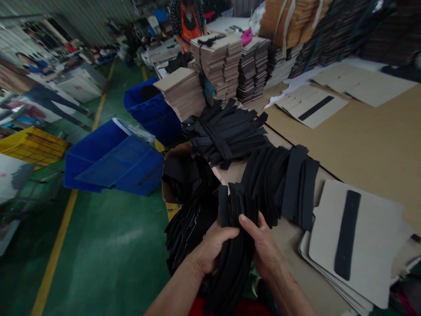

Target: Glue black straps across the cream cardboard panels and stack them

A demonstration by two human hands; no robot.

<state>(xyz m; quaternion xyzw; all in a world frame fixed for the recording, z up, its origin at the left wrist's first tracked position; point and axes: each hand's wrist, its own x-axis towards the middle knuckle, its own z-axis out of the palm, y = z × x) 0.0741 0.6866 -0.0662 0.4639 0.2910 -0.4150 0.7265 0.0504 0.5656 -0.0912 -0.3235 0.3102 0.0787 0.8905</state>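
Both my hands grip a thick bundle of black strips [235, 259] at the table's near edge. My left hand [213, 248] is closed round its left side, thumb across the top. On the right side my right hand [263, 245] is closed too, its thumb pressed on the strips; the fingers beneath are hidden. Just beyond stands a curved row of black strips [268, 180]. A loose heap of black strips [230, 131] lies farther back. To the right sits a stack of beige boards [375, 245], the top one bearing a black strip [347, 235].
Left of the table stand a cardboard box [167, 188] of black material and blue bins [115, 162]. Tall stacks of boards [217, 61] line the back. A person in an orange apron [190, 28] is behind them; another person [46, 94] stands at far left.
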